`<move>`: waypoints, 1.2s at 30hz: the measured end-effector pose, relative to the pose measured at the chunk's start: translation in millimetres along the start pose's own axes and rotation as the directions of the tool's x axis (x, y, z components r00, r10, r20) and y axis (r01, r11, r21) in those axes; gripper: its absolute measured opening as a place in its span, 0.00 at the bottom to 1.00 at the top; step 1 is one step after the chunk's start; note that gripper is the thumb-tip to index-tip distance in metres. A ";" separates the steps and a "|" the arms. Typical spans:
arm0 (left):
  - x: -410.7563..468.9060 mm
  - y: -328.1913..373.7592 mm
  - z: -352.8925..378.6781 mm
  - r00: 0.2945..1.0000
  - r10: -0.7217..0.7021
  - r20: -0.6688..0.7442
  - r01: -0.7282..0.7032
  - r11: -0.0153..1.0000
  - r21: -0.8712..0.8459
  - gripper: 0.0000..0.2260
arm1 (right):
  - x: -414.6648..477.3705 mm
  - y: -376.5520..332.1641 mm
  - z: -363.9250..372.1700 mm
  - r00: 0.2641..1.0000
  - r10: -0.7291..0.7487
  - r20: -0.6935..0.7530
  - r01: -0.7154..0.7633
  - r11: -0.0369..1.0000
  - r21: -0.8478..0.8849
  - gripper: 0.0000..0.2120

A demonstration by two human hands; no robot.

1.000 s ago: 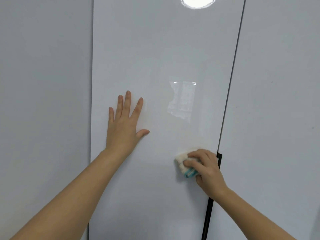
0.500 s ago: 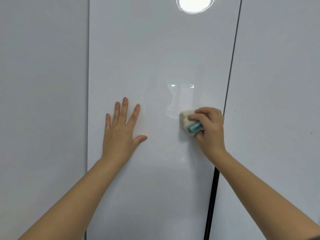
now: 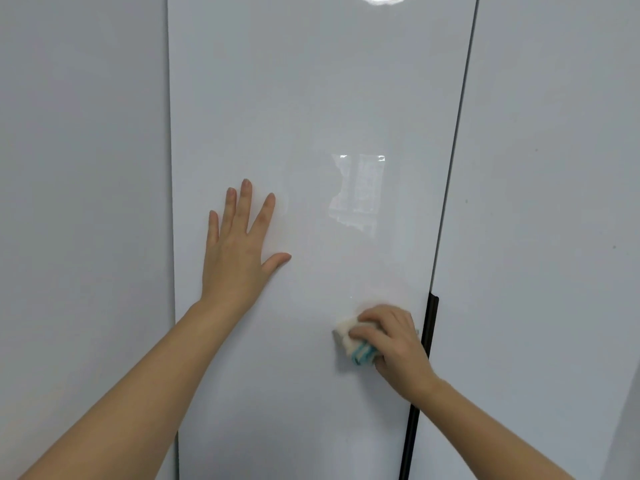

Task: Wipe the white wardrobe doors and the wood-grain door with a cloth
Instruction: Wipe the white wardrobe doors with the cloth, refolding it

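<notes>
Right hand (image 3: pixel 394 344) grips cloth (image 3: pixel 349 339) against door (image 3: pixel 311 98); left hand (image 3: pixel 239 251) flat, fingers spread.

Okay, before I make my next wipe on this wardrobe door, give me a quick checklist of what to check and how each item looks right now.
1. Grip on the cloth: ok, the right hand curls its fingers round it against the middle door.
2. Brace from the left hand: ok, it lies flat on the same door with fingers spread.
3. Stroke room to the right: not ok, the right hand is close beside the black handle strip.
4. Is the right door clean: not ok, small dark specks show on it.
5. Is the wood-grain door wiped: cannot tell, it is not in view.
</notes>
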State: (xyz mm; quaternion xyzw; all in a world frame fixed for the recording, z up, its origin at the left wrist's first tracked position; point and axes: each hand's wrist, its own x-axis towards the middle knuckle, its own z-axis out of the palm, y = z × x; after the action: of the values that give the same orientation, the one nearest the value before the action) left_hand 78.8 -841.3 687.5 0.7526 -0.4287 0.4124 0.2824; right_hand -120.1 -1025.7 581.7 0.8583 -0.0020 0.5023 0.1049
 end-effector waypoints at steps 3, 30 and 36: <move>-5.3 -2.2 3.7 1.000 0.010 -0.022 -0.010 1.000 -0.001 0.38 | 37.1 4.9 -10.1 0.995 0.020 -0.098 -0.020 1.000 0.003 0.20; -19.9 -13.2 7.9 0.999 0.039 -0.031 -0.040 0.998 -0.048 0.37 | 109.0 -28.7 6.9 0.980 -0.094 -0.173 0.089 0.995 -0.036 0.14; -34.8 -2.9 -10.6 0.992 -0.054 -0.114 0.015 0.948 -0.319 0.21 | 98.2 -72.7 -28.0 0.771 0.622 0.138 -0.482 0.429 0.764 0.17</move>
State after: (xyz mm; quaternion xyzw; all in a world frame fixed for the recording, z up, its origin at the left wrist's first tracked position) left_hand 67.1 -817.4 662.6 0.6785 -0.4582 0.3778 0.4324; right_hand -87.7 -939.5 666.6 0.7239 -0.0628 0.5288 -0.4386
